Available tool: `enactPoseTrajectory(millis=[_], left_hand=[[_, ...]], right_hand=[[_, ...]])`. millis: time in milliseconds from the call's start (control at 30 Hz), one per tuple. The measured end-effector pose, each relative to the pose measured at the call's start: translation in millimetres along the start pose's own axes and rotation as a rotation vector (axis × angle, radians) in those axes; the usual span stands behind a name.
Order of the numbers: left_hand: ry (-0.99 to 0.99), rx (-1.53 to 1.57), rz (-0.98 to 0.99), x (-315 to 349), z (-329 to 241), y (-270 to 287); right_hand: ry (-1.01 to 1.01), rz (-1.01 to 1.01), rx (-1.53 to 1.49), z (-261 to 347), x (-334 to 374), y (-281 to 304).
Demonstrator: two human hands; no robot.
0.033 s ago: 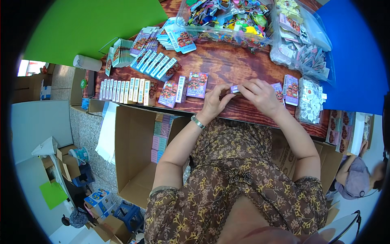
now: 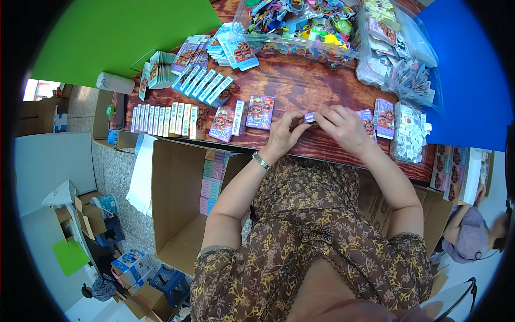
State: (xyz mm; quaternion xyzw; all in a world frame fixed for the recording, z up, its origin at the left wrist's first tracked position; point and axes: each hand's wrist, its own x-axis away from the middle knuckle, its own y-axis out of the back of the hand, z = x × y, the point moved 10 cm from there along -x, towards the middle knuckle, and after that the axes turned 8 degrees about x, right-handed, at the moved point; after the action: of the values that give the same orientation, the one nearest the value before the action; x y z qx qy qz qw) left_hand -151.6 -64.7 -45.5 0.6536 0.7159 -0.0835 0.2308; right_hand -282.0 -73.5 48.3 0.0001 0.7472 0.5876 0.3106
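Note:
Between my two hands is a small purple carton (image 2: 309,117), held end-on so that only a narrow part of it shows. My left hand (image 2: 284,133) pinches its left side between thumb and fingers. From the right, my right hand (image 2: 341,126) closes its fingertips on the other end and hides much of it. Left of my left hand lies a purple printed carton (image 2: 260,112), with a carton on edge (image 2: 238,118) and another carton (image 2: 221,124) beside it. A partly covered carton (image 2: 367,122) and an upright one (image 2: 384,119) are just right of my right hand.
A row of cartons (image 2: 166,120) lines the table's left front; blue cartons (image 2: 206,86) and flat stacks (image 2: 161,70) lie behind. Clear bins hold colourful trinkets (image 2: 306,21), packets (image 2: 407,78) and white pieces (image 2: 411,131). Below the table edge is an open cardboard box (image 2: 177,193).

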Motion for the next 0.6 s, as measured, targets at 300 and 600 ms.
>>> enactPoseTrajectory(millis=[300,600], left_hand=[[-0.279,-0.173,0.035,-5.8,-40.7,-3.7],[-0.251,-0.175,0.035,-6.0,-41.0,-5.8]], right_hand=[[0.078,0.082,-0.004,17.7,5.7,-9.2],[-0.158,0.019,-0.491,-35.1,14.5,-3.7]])
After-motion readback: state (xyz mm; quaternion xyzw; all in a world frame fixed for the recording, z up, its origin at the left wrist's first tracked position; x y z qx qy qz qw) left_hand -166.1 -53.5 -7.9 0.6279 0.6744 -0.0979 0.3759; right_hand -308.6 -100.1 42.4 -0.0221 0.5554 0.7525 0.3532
